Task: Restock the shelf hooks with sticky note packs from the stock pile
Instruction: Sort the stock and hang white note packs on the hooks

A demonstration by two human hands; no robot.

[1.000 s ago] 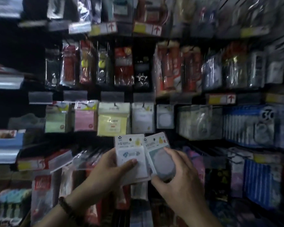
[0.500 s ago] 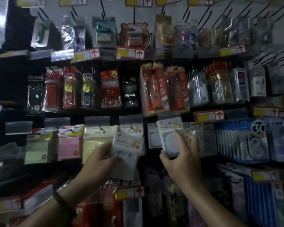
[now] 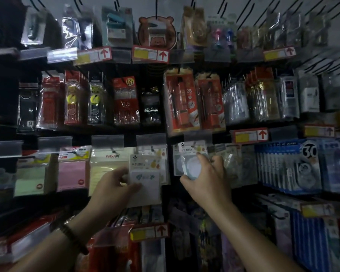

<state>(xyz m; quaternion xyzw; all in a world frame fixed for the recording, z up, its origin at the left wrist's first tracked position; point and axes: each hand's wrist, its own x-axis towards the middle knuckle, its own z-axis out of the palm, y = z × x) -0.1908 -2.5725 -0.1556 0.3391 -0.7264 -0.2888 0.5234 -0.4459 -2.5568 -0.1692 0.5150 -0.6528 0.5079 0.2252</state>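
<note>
White, plastic-wrapped round sticky note pack (image 3: 191, 165) is sitting pinched in the right grip (image 3: 206, 179), header at its wire hook (image 3: 194, 143) for threading; left grip (image 3: 114, 185) is clasping a square white pack (image 3: 145, 181), likely next.

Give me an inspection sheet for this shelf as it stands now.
Surface: pegboard wall, hooks crowded with hanging stationery.
Job's things: square sticky note pack in front of its row; round sticky note pack held at its hook, threading not visible; pink pack and yellow pack hang further left.
Clutter: pencil lead packs, 2B pencil packs, correction tape packs.
Grippers: left hand grips the square pack; right hand pinches the round pack.
Cables: nothing seen.
Surroundings: dim light; price tags with red arrows.
</note>
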